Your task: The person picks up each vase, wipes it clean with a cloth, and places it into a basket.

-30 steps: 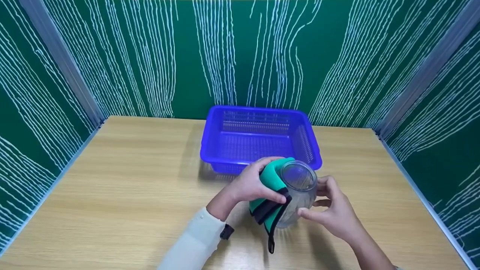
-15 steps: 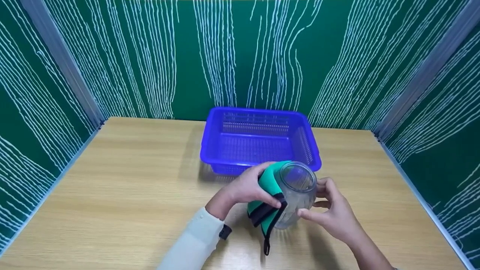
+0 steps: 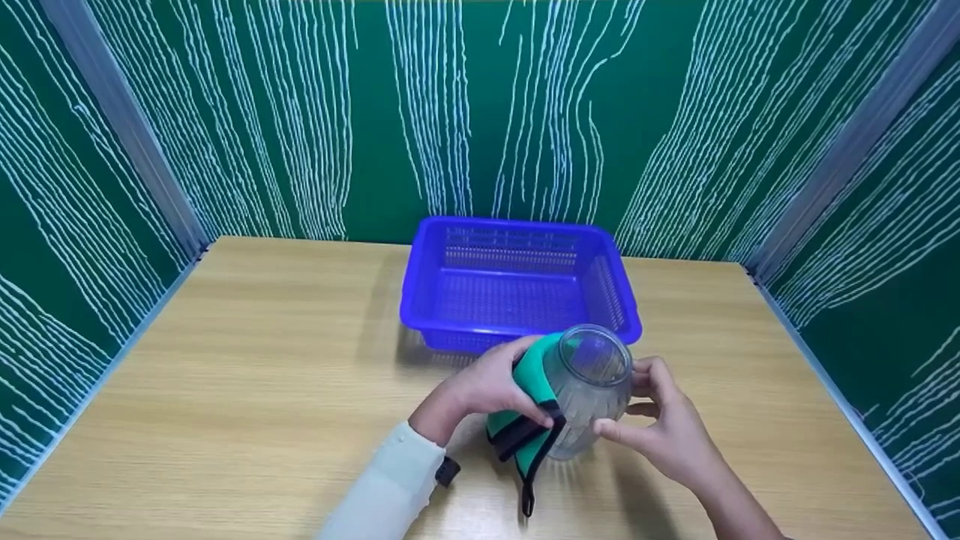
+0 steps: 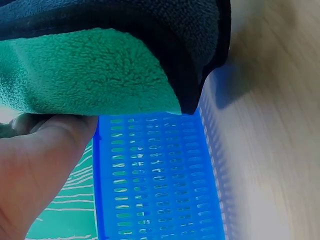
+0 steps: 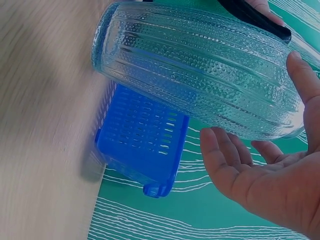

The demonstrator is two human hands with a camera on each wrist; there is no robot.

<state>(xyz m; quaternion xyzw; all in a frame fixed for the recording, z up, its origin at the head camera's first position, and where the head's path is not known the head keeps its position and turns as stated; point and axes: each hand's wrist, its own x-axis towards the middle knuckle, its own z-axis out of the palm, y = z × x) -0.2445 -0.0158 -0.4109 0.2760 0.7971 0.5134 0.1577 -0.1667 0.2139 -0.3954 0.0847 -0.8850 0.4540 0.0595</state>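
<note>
A clear glass jar (image 3: 585, 405) with ribbed, pebbled sides stands upright in front of the basket in the head view, its open mouth facing up. My left hand (image 3: 487, 386) grips a folded green cloth (image 3: 534, 375) with black edging and presses it against the jar's left side. The cloth's hanging loop dangles toward the table. My right hand (image 3: 671, 427) holds the jar from the right, thumb at the near side and fingers at the far side. In the right wrist view the jar (image 5: 200, 70) lies between thumb and fingers. Fluffy green pile of the cloth (image 4: 95, 75) shows in the left wrist view.
A blue plastic basket (image 3: 517, 330) with slotted walls sits on the wooden table (image 3: 262, 360) just behind the jar. Green panels (image 3: 382, 112) with white wavy lines enclose the table at the back and sides.
My left hand and the cloth have slid down and slightly left along the jar's side, uncovering more glass. The right hand has stayed almost in place at the jar.
</note>
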